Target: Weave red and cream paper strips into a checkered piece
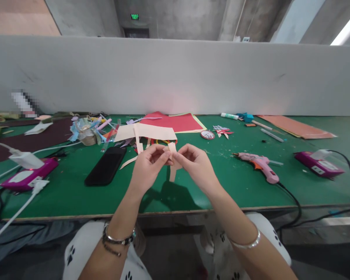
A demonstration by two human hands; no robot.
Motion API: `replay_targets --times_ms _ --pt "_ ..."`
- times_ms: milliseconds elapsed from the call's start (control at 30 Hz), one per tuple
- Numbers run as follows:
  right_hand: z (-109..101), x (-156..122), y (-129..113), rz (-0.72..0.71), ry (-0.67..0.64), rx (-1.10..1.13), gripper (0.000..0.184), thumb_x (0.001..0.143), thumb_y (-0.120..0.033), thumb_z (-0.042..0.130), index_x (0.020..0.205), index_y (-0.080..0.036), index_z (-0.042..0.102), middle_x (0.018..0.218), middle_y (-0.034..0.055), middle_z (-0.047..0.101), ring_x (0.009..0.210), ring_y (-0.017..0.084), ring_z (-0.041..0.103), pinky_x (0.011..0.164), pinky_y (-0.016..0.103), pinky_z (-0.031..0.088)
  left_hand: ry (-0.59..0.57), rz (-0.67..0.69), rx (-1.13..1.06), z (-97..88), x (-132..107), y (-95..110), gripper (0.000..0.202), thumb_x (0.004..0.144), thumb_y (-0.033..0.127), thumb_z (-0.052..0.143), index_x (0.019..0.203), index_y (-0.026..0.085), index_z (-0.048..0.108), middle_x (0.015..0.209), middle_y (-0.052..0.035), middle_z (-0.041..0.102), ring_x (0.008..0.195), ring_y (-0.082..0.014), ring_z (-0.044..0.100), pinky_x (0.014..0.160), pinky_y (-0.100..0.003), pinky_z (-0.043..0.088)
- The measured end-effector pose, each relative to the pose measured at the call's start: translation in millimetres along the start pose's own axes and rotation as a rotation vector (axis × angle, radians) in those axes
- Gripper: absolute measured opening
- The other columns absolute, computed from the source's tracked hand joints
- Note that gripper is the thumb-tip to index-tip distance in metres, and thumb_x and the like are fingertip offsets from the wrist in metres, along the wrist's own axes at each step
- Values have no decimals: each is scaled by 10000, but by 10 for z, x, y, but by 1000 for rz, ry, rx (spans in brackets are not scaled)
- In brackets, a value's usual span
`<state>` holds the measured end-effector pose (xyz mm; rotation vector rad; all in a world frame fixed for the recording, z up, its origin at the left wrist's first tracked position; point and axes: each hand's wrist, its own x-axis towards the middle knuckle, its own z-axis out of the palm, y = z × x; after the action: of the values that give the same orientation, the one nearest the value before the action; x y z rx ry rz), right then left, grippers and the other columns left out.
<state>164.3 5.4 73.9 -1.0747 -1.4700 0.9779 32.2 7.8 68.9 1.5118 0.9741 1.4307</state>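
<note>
My left hand (150, 165) and my right hand (196, 162) meet above the green table (236, 186), both pinching a folded cream paper strip (173, 165) between fingertips. One end of the strip hangs down below my fingers. Just behind my hands lies a larger cream paper sheet (146, 132) with cut strips, and a black phone (106, 165) rests to the left.
A pink glue gun (261, 165) with a black cord lies to the right. Purple power strips sit at the left (29, 177) and right (317, 163). Red paper (175, 121), a pile of scraps (86, 130), a glue stick (229, 116) and orange paper (297, 127) lie toward the grey wall.
</note>
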Motion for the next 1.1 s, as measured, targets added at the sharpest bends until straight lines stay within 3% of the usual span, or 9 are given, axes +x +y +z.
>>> replay_targets --times_ms 267,500,700,800,967,1100 --pt "34 20 24 72 -26 145 148 669 -277 578 727 -174 490 520 -83 435 425 39 353 418 186 276 36 19 117 -5 21 -44 181 696 328 555 752 158 584 655 7 591 584 -121 586 578 -221 492" --pt "28 20 38 48 -46 121 131 675 -275 570 664 -150 531 513 -61 473 448 44 391 435 184 302 -24 13 120 -5 23 -50 189 688 334 571 650 148 577 577 28 551 572 -104 536 559 -191 453" --pt "28 30 73 16 -46 76 161 676 -302 563 685 -141 565 589 -24 528 501 60 417 465 193 321 22 72 107 7 37 -63 189 687 282 569 554 152 535 536 39 498 534 -83 490 535 -174 436" --pt "4 40 72 -5 -38 13 166 678 -303 560 694 -139 578 598 -26 525 470 49 377 439 191 292 37 68 114 -13 42 -64 149 703 263 554 613 152 597 526 35 523 521 -83 500 540 -178 441" --pt "-157 125 94 43 4 -29 196 672 -301 561 751 -128 610 493 -55 467 398 39 346 391 185 259 183 25 84 -155 90 -105 145 697 276 579 729 159 658 577 26 581 511 -72 514 530 -173 451" --pt "-384 241 194 -3 181 86 167 677 -322 550 684 -156 563 458 -75 429 366 40 376 364 176 257 422 72 -79 -393 167 -118 112 673 267 617 679 158 639 643 23 607 466 -41 492 486 -157 447"
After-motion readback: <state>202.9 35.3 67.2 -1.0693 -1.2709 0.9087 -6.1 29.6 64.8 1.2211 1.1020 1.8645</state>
